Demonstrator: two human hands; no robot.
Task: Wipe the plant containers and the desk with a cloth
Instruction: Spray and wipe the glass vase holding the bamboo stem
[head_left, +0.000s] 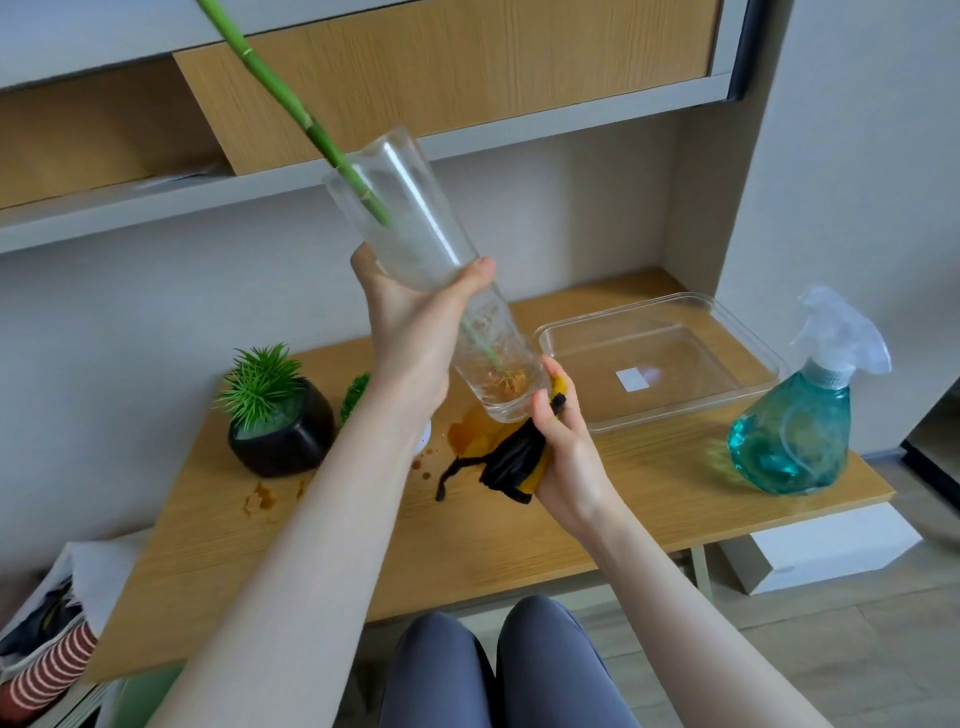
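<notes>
Above the wooden desk (519, 530), the left hand (415, 332) grips a tall clear glass vase (415, 228) around its middle, thumb on the near side and fingertips wrapped over the right wall. Held off the desk, the vase tilts with its mouth up and to the left of the grip and its base down and to the right. 1 green bamboo stalk (291, 98) runs out through the mouth toward the upper left; its orange-brown roots (506, 384) sit in the base, just below the grip. At the base, the right hand (566, 457) holds a bunched cloth (511, 465), black with yellow, fingers curled around it and pressing it against the lower right wall of the vase. 1 black strip of the cloth hangs down to the left, toward the desk.

Below the 2 hands, a brownish spill (467, 436) marks the desk, with smaller drops (262, 499) farther left. Left of the left forearm stands a black pot (291, 441) holding a spiky green plant (260, 384); a second small green plant (356, 389) shows just beside the forearm, partly hidden. Right of the cloth-holding hand lies a shallow clear plastic tray (660, 358), and beyond it, near the desk's right edge, stands a spray bottle (800, 421) of blue-green liquid.
</notes>
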